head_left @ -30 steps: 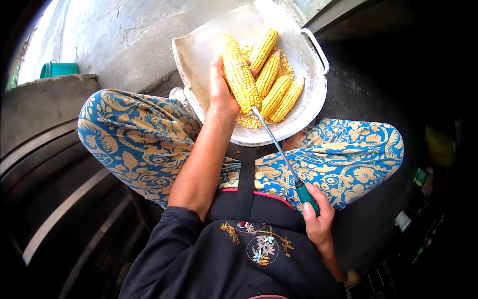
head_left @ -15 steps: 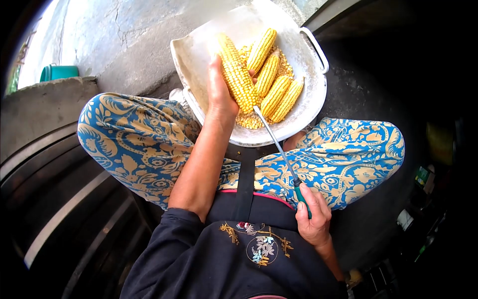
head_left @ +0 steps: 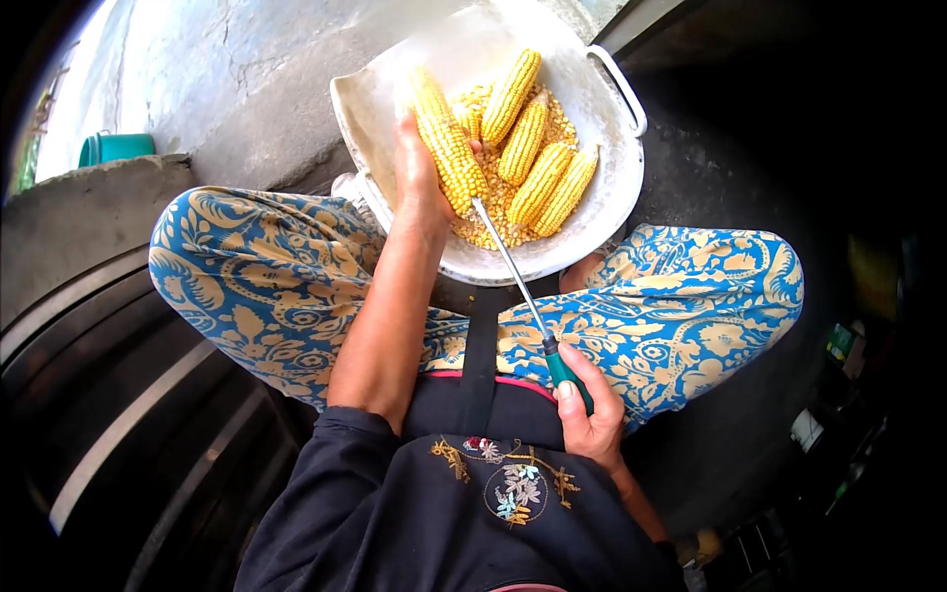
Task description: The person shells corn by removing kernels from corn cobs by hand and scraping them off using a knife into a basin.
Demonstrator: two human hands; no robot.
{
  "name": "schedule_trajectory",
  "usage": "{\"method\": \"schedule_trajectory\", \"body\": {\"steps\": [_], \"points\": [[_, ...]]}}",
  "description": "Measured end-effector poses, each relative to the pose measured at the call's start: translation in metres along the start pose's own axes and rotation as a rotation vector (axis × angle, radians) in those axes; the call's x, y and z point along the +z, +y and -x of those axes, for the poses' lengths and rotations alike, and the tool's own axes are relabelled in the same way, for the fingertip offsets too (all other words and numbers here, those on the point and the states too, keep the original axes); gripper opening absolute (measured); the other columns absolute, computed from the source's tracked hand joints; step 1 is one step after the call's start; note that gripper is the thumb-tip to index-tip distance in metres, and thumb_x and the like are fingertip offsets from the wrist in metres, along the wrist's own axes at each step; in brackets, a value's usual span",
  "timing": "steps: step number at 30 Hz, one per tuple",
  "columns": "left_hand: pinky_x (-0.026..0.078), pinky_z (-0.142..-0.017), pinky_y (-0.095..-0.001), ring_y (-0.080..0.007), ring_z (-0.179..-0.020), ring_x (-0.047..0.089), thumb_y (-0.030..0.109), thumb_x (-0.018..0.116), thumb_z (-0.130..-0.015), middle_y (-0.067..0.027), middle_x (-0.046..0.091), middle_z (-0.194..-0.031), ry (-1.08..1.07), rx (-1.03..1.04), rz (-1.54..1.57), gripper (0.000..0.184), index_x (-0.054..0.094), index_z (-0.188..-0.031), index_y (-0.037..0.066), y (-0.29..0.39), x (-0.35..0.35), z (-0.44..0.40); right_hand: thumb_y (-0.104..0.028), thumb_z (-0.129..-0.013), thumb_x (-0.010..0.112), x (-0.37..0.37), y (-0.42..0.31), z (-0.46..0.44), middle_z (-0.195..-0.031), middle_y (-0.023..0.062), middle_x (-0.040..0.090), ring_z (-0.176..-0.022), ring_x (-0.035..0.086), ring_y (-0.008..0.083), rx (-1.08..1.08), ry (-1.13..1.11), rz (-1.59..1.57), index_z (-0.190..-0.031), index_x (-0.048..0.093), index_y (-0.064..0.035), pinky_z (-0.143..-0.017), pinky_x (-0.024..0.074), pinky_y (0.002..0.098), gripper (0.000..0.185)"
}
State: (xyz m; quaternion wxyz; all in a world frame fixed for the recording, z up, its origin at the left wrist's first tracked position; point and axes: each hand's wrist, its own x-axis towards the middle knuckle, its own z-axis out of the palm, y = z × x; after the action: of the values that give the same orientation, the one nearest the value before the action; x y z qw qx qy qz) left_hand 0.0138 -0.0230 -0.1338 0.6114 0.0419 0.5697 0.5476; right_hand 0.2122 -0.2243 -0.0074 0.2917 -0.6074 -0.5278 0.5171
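Note:
My left hand (head_left: 422, 176) is wrapped round a yellow ear of corn (head_left: 446, 138), held tilted over a white basin (head_left: 464, 49). A screwdriver (head_left: 515, 268) with a green and black handle is gripped in my right hand (head_left: 592, 405). Its metal shaft points up and away from me, and the tip meets the lower end of the held ear. Inside the basin, several more ears of corn (head_left: 541, 183) lie on a layer of loose kernels (head_left: 478, 235). The fingertips of my left hand are partly hidden behind the ear.
The basin stands between my bent knees, its handle (head_left: 619, 89) on the right rim. A concrete ledge (head_left: 89, 217) is at the left, with a green bucket (head_left: 116, 148) behind it. Small dim objects (head_left: 838, 345) lie in shadow at the right.
My left hand and the ear have shifted slightly left. My right hand has moved left and up with the screwdriver, whose tip stays at the ear's lower end.

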Motion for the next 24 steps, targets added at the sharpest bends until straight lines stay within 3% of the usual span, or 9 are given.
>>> {"method": "schedule_trajectory", "body": {"steps": [6, 8, 9, 13, 15, 18, 19, 20, 24], "points": [[0.052, -0.049, -0.0341, -0.0225, -0.061, 0.061, 0.053, 0.022, -0.095, -0.0145, 0.058, -0.079, -0.008, -0.087, -0.007, 0.062, 0.042, -0.121, 0.001, 0.000, -0.006, -0.005, -0.007, -0.087, 0.055, 0.002, -0.010, -0.004, -0.096, 0.0141, 0.063, -0.076, 0.060, 0.0173, 0.401, 0.022, -0.436, -0.119, 0.054, 0.0027, -0.072, 0.0485, 0.0300, 0.033], [0.051, -0.048, -0.0340, -0.0229, -0.061, 0.061, 0.052, 0.020, -0.095, -0.0143, 0.057, -0.078, 0.000, -0.081, -0.023, 0.061, 0.042, -0.121, 0.001, 0.000, -0.005, -0.004, -0.004, -0.085, 0.057, 0.007, -0.007, -0.010, -0.091, 0.0140, 0.062, -0.068, 0.059, 0.0193, -0.112, 0.038, 0.058, -0.119, 0.056, 0.0011, -0.067, 0.0487, 0.0307, 0.034], [0.052, -0.047, -0.0337, -0.0229, -0.061, 0.061, 0.050, 0.020, -0.096, -0.0143, 0.057, -0.077, 0.024, -0.081, -0.019, 0.060, 0.042, -0.121, 0.000, 0.001, -0.004, -0.002, -0.001, -0.081, 0.058, 0.007, -0.010, -0.011, -0.084, 0.0135, 0.060, -0.065, 0.058, 0.0242, -0.155, 0.020, 0.160, -0.119, 0.056, -0.0005, -0.063, 0.0488, 0.0322, 0.038], [0.052, -0.048, -0.0361, -0.0239, -0.061, 0.061, 0.047, 0.020, -0.096, -0.0158, 0.058, -0.078, 0.057, -0.073, -0.024, 0.057, 0.043, -0.120, 0.000, 0.001, -0.009, -0.005, -0.002, -0.078, 0.061, 0.008, -0.016, -0.013, -0.074, 0.0100, 0.054, -0.060, 0.057, 0.0254, -0.203, 0.001, 0.367, -0.119, 0.057, -0.0028, -0.056, 0.0471, 0.0351, 0.041], [0.052, -0.049, -0.0378, -0.0246, -0.061, 0.062, 0.046, 0.023, -0.096, -0.0158, 0.059, -0.080, 0.117, -0.051, -0.093, 0.056, 0.044, -0.117, -0.001, 0.004, -0.006, -0.002, 0.002, -0.079, 0.056, 0.007, -0.023, -0.018, -0.081, 0.0167, 0.057, -0.066, 0.058, 0.0280, -0.152, -0.092, 0.450, -0.120, 0.055, 0.0010, -0.061, 0.0474, 0.0356, 0.041], [0.052, -0.049, -0.0366, -0.0243, -0.062, 0.062, 0.046, 0.024, -0.095, -0.0150, 0.058, -0.080, 0.112, -0.027, -0.080, 0.056, 0.045, -0.115, -0.002, 0.004, -0.010, -0.005, -0.002, -0.080, 0.060, 0.009, -0.016, -0.022, -0.078, 0.0121, 0.057, -0.065, 0.059, 0.0270, -0.122, -0.030, 0.284, -0.118, 0.057, -0.0015, -0.060, 0.0485, 0.0350, 0.038], [0.052, -0.050, -0.0362, -0.0244, -0.062, 0.062, 0.047, 0.024, -0.095, -0.0147, 0.058, -0.079, 0.121, -0.014, -0.102, 0.058, 0.047, -0.114, -0.002, 0.004, -0.011, -0.006, -0.003, -0.084, 0.057, 0.012, -0.005, -0.024, -0.090, 0.0148, 0.062, -0.075, 0.062, 0.0262, -0.111, 0.028, 0.071, -0.118, 0.056, 0.0011, -0.068, 0.0492, 0.0344, 0.034], [0.052, -0.050, -0.0362, -0.0244, -0.062, 0.062, 0.047, 0.024, -0.095, -0.0147, 0.058, -0.079, 0.123, -0.010, -0.103, 0.058, 0.047, -0.114, -0.002, 0.003, -0.012, -0.006, -0.003, -0.087, 0.054, 0.006, -0.008, -0.022, -0.102, 0.0161, 0.064, -0.088, 0.062, 0.0234, 0.213, -0.038, -0.155, -0.118, 0.055, 0.0036, -0.077, 0.0484, 0.0346, 0.032], [0.053, -0.052, -0.0377, -0.0245, -0.062, 0.062, 0.047, 0.026, -0.095, -0.0159, 0.059, -0.082, 0.120, 0.032, -0.096, 0.057, 0.047, -0.114, -0.003, 0.002, -0.012, -0.007, -0.013, -0.092, 0.049, 0.009, -0.006, -0.026, -0.076, 0.0013, 0.054, -0.056, 0.041, 0.0026, 0.314, -0.069, -0.342, -0.124, 0.051, -0.0018, -0.047, 0.0354, 0.0168, 0.034]]}}
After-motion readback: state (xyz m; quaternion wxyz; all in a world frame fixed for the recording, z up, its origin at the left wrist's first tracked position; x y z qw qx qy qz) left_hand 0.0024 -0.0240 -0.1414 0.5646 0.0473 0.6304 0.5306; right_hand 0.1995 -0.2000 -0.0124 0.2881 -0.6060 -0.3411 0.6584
